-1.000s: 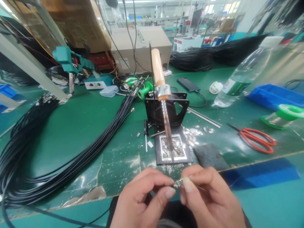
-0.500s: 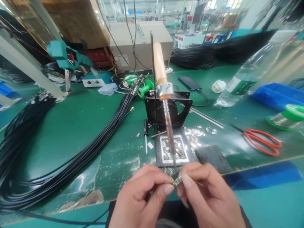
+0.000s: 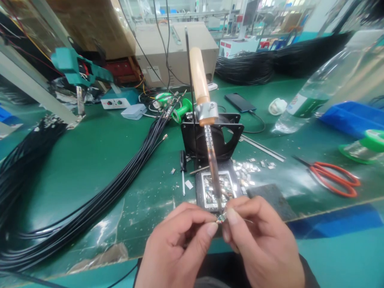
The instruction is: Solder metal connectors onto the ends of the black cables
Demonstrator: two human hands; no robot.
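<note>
A tiny metallic part with coloured wires is pinched between my two hands, just below the tip of a wooden-handled soldering iron. Thumb and forefinger of my left hand close on its left end. From the right, my right hand grips the same part, and a thin wire sticks out past its fingers. The iron is clamped upright and slants down over a square tray of small metal pieces. Its tip is very close to the part; whether they touch I cannot tell.
Black cables sweep across the left. A screwdriver lies left of the black fan frame. Orange-handled scissors, a solder spool, a plastic bottle and a blue bin are on the right.
Both hands have moved slightly up and forward with the small part, bringing it nearer the iron's tip. The camera view has shifted a little.
</note>
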